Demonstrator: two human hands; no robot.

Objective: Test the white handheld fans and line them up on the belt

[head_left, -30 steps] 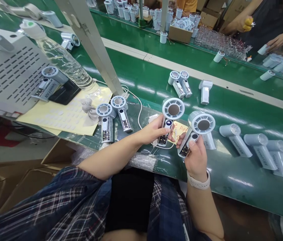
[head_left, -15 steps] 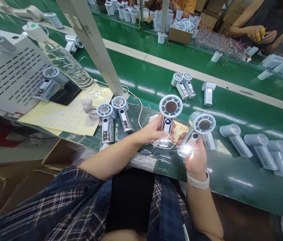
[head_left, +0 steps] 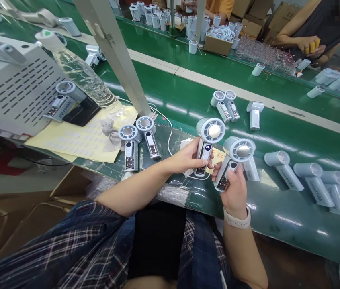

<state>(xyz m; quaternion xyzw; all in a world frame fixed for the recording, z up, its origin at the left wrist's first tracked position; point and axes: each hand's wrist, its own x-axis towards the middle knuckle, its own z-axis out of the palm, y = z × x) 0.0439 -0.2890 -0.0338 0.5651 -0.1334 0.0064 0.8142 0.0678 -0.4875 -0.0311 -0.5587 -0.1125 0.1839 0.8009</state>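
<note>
Left fan (head_left: pixel 207 147): head (head_left: pixel 211 131) now nearer right fan (head_left: pixel 233 164); handle (head_left: pixel 200 171) clasped by left grip (head_left: pixel 192 154).
Right fan: handle wrapped by right grip (head_left: pixel 235 188).
Handles: likely light, stiff, slippery; hold midway.
Surface (head_left: pixel 201 197): green, beneath both fans.

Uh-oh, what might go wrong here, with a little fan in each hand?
The left-hand fan and right-hand fan are close together, so their round heads might bump and get scratched. The white cable passes near the left hand, so it might snag. The clear bottle stands near the slotted case, so if knocked, it might topple.
</note>
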